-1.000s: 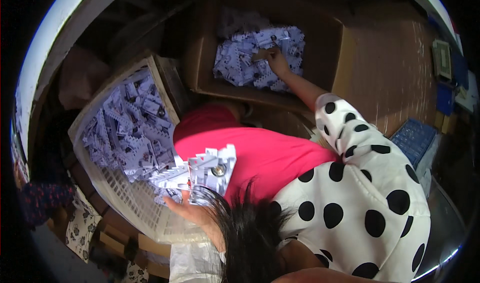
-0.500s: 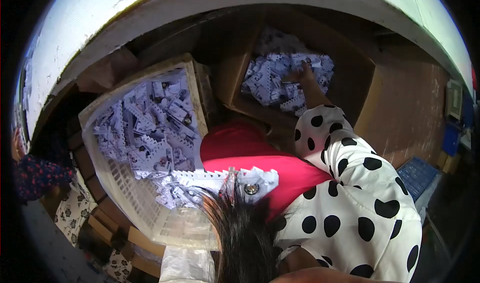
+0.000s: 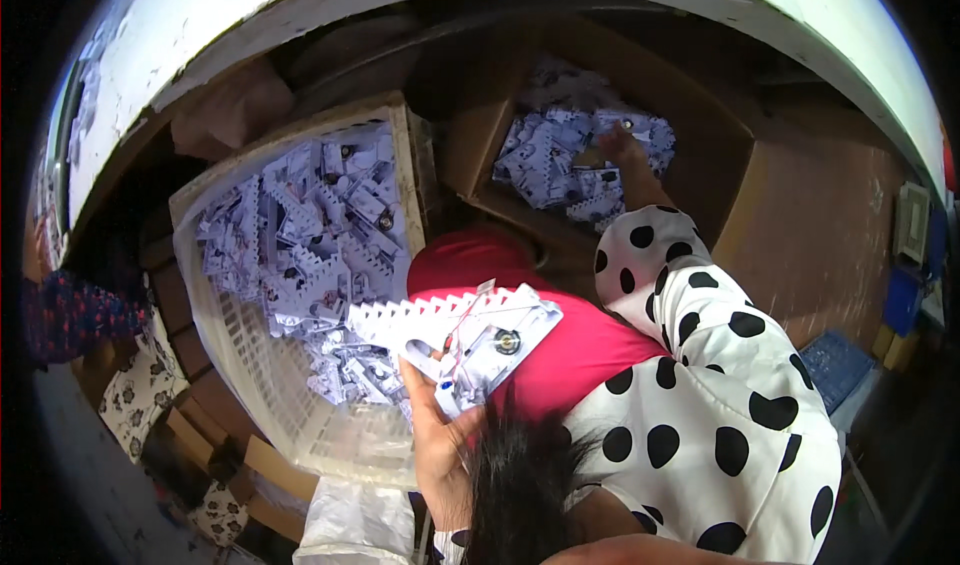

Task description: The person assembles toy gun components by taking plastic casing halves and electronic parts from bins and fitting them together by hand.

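My left hand [image 3: 440, 450] grips a white plastic toothed part [image 3: 475, 330] from below. It is a wedge-shaped open housing with a sawtooth edge, a round silver piece near its wide end and thin wires inside. Beside it, a white plastic basket [image 3: 305, 427] holds a heap of similar white toothed parts [image 3: 305, 225]. My right hand [image 3: 624, 147] reaches down into a cardboard box [image 3: 715, 145], over a pile of the same kind of parts [image 3: 545, 160]. Its fingers are dim and partly hidden against the pile, so whether they hold one is unclear.
A white table edge [image 3: 480, 0] curves across the top, above the basket and box. Dark hair [image 3: 515, 485] hangs in front of my left wrist. Blue crates [image 3: 830, 365] stand at the right. At lower left are cardboard pieces [image 3: 280, 470] and patterned cloth [image 3: 140, 405].
My left hand has come into view from behind the hair, and the toothed part is raised and tilted to show its inside. The right hand remains over the pile in the box.
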Demonstrator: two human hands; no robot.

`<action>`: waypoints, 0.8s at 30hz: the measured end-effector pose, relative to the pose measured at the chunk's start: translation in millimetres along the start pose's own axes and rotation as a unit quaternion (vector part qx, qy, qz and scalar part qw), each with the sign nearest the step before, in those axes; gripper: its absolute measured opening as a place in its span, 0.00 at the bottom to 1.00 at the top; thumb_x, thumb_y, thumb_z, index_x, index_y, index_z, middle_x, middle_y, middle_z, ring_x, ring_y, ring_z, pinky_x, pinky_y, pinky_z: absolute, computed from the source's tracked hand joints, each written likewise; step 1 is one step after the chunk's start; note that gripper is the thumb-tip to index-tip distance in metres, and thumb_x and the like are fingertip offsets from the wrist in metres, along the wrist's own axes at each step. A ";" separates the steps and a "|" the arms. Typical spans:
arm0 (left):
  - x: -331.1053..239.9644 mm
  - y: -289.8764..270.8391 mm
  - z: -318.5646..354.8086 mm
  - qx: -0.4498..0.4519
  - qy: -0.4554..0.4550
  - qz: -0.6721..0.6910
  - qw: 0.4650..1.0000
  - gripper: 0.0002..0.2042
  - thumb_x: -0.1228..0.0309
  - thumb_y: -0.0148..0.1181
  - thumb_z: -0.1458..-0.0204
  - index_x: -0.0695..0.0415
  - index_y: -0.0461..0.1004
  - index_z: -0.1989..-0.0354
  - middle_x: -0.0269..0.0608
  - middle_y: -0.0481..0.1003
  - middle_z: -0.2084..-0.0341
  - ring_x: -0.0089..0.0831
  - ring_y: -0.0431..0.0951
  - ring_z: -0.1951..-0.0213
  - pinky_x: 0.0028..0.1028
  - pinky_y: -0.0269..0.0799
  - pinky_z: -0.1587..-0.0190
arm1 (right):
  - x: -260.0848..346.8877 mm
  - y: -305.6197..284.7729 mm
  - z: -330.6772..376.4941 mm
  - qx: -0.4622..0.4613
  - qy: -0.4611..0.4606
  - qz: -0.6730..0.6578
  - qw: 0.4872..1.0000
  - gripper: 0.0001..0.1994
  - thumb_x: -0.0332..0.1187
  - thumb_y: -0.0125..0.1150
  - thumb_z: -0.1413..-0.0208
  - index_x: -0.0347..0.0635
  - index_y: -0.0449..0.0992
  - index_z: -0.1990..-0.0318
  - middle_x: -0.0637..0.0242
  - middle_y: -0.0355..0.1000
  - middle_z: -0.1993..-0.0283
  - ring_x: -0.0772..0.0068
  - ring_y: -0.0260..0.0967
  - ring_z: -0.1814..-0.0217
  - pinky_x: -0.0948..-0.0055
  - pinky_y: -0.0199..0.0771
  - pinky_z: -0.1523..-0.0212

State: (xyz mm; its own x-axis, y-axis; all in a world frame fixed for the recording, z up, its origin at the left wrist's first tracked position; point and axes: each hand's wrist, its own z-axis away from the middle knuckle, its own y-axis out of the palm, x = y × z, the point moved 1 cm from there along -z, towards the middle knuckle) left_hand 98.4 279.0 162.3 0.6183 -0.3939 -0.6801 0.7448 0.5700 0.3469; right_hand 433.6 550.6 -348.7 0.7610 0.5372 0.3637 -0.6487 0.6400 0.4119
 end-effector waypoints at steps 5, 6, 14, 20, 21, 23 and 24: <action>32.2 -20.4 -8.3 -0.065 0.074 -0.153 0.983 0.48 0.85 0.66 0.65 0.56 0.42 0.34 0.47 0.63 0.46 0.36 0.67 0.46 0.30 0.67 0.49 | -15.2 8.5 35.9 -0.022 -0.011 -0.044 0.999 0.10 0.37 0.43 0.41 0.48 0.69 0.71 0.71 0.55 0.80 0.70 0.54 0.75 0.56 0.63 0.50; 35.9 -22.1 -11.0 -0.065 0.121 -0.208 0.968 0.44 0.86 0.63 0.62 0.57 0.46 0.34 0.47 0.68 0.52 0.36 0.69 0.49 0.29 0.66 0.48 | -11.0 3.4 41.5 -0.030 -0.019 -0.056 0.998 0.11 0.36 0.42 0.41 0.48 0.69 0.72 0.72 0.54 0.82 0.70 0.53 0.77 0.57 0.64 0.51; 41.6 -36.8 -32.8 -0.133 0.309 -0.329 0.882 0.29 0.63 0.51 0.44 0.61 0.51 0.38 0.44 0.71 0.61 0.26 0.71 0.63 0.25 0.67 0.59 | 59.1 -116.7 8.5 0.085 0.057 -0.047 0.994 0.12 0.36 0.45 0.41 0.47 0.70 0.75 0.70 0.59 0.79 0.70 0.57 0.75 0.63 0.65 0.60; 26.6 3.4 -14.3 -0.131 0.217 -0.336 0.907 0.18 0.69 0.50 0.43 0.59 0.62 0.44 0.40 0.67 0.59 0.23 0.65 0.58 0.24 0.60 0.52 | 51.5 -148.4 89.1 0.194 0.133 -0.046 0.971 0.06 0.35 0.52 0.42 0.48 0.72 0.68 0.67 0.73 0.69 0.68 0.69 0.64 0.65 0.67 0.57; 30.5 -5.2 -12.1 -0.134 0.211 -0.341 0.906 0.19 0.71 0.50 0.43 0.59 0.61 0.44 0.39 0.67 0.61 0.23 0.66 0.59 0.23 0.62 0.54 | 17.1 -103.5 124.6 0.154 0.097 -0.010 0.983 0.04 0.34 0.52 0.43 0.47 0.72 0.64 0.67 0.73 0.64 0.68 0.69 0.60 0.64 0.67 0.55; 25.1 -7.0 3.2 -0.130 0.201 -0.318 0.917 0.19 0.71 0.50 0.43 0.59 0.61 0.44 0.39 0.67 0.60 0.22 0.67 0.59 0.22 0.63 0.55 | 31.7 -52.1 200.5 0.129 0.026 0.027 0.991 0.06 0.32 0.53 0.43 0.47 0.71 0.59 0.67 0.74 0.59 0.67 0.70 0.55 0.63 0.67 0.52; 30.8 -10.0 1.1 -0.127 0.228 -0.304 0.916 0.18 0.71 0.50 0.43 0.59 0.61 0.44 0.38 0.67 0.60 0.21 0.67 0.60 0.21 0.63 0.57 | 45.0 -46.8 221.0 0.135 0.013 0.045 0.990 0.07 0.31 0.54 0.44 0.47 0.70 0.58 0.68 0.73 0.58 0.68 0.69 0.54 0.64 0.66 0.51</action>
State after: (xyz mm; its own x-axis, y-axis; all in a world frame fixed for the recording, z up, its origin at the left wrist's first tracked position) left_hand 110.3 260.3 138.6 -0.1041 -0.3850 -0.9170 0.7988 0.5169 -0.3077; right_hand 495.6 423.5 -167.0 0.6977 0.6014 0.3891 -0.6905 0.4202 0.5887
